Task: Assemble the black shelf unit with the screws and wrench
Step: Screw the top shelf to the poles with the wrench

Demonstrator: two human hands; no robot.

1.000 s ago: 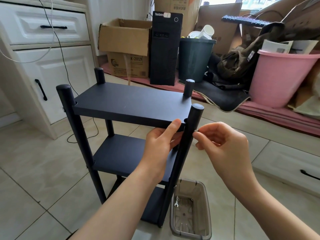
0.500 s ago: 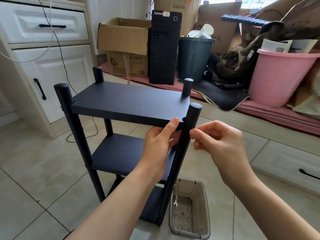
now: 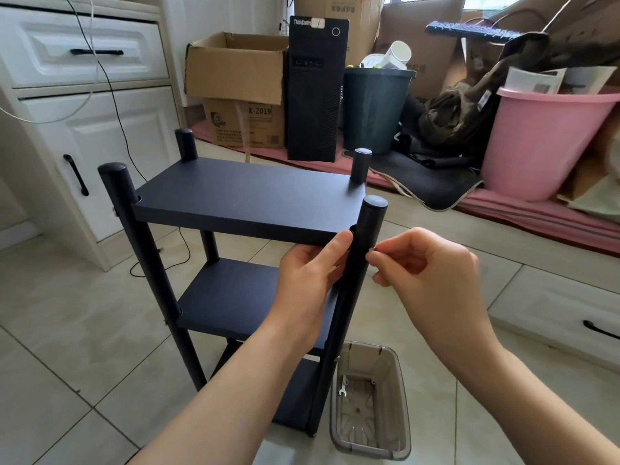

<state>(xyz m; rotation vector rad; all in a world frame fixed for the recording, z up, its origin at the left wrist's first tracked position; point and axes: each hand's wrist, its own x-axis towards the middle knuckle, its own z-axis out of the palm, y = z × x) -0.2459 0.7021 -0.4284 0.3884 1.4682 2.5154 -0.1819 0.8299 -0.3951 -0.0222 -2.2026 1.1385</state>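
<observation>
The black shelf unit stands upright on the tiled floor, with three boards between four round posts. My left hand grips the near right corner of the top board from below, thumb on its front edge. My right hand pinches a small silver screw against the right side of the near right post, just under the top board. A small silver wrench lies in a clear plastic tray on the floor beside the unit's near right foot.
A white cabinet with black handles stands at the left. Behind the unit are cardboard boxes, a black computer tower, a dark bin and a pink bucket. A white drawer front lies at the right.
My right hand's fingers have shifted at the post while turning the screw; the silver head shows again at my fingertips. My left hand and the shelf unit stay put.
</observation>
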